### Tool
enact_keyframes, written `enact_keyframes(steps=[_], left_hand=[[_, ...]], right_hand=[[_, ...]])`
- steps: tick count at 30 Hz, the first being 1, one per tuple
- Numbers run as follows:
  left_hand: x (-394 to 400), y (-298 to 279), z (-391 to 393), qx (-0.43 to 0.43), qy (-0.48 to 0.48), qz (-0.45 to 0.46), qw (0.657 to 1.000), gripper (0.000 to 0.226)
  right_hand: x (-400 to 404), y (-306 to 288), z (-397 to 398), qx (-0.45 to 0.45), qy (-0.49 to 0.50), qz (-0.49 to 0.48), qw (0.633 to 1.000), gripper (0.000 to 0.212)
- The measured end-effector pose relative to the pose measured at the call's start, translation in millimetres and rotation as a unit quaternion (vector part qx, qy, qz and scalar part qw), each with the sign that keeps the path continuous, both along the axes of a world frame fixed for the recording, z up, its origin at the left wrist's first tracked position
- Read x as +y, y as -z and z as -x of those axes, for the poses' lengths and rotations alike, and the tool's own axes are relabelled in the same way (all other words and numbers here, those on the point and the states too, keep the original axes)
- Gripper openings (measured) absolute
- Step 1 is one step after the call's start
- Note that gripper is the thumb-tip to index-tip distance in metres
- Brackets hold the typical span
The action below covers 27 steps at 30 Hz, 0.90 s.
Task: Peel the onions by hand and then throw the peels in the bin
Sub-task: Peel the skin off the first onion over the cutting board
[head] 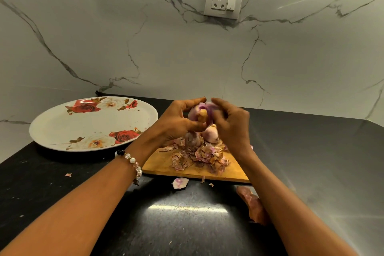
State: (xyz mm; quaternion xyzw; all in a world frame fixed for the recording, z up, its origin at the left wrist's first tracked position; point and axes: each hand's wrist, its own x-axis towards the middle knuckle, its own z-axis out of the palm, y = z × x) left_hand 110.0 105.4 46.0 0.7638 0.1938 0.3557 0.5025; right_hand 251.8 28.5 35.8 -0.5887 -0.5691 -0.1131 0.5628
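One onion is held up above the far end of the wooden cutting board, between both hands. Its purple flesh shows at the top and its tan root end faces the camera. The left hand grips it from the left, fingers curled over the top and thumb under it. The right hand is at the onion's right side with fingers curled toward it; it is blurred, so I cannot tell whether it pinches a strip of skin or only touches the bulb.

Two more onions lie on the board just below the hands: one still in papery skin, and a paler one to its right, partly hidden by the right hand. A heap of dry peels covers the near middle of the board. On the black countertop near the board's near edge lie three small scraps, the largest a pinkish piece, with another bit further left. One large peel lies beside the right forearm.

A beaded bracelet circles the left wrist. One floral plate sits to the left of the board. One wall socket is set in the marble backsplash at the far side.
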Motion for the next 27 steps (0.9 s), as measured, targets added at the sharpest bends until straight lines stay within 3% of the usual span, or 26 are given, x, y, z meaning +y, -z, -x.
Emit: enact_keyframes(steps=[4,9,11,15,18,22,27], left_hand=[[-2.8,-4.2,-3.1,-0.015,0.006,-0.002,1.000,0.075],[-0.2,-2.9,2.3,-0.028,0.048,0.056,0.997,0.069],[2.1,-2.2,4.9,-0.050,0.060,0.084,0.993,0.062],[1.1,-5.3,4.4,-0.131,0.090,0.187,0.969,0.050],[0.5,-5.2,2.8,-0.164,0.085,0.226,0.957,0.040],[-1.8,-6.5,-0.1,-0.178,0.079,0.254,0.947,0.035],[-4.9,-7.6,0.0,-0.207,0.085,0.283,0.933,0.032]], right_hand=[[-5.1,-5.0,-10.3,0.072,0.003,0.000,0.997,0.029],[-8.3,-7.7,-16.8,0.207,-0.101,0.026,0.973,0.020],[-8.3,-6.9,-20.0,0.232,-0.100,0.032,0.967,0.016],[-10.3,-9.4,-25.4,0.157,-0.069,0.098,0.980,0.018],[-14.6,-15.0,-22.1,0.102,-0.130,0.159,0.973,0.031],[-19.4,-22.2,-15.6,0.149,-0.233,0.142,0.950,0.025],[-19.6,-19.9,-12.9,0.146,-0.251,0.108,0.951,0.035]])
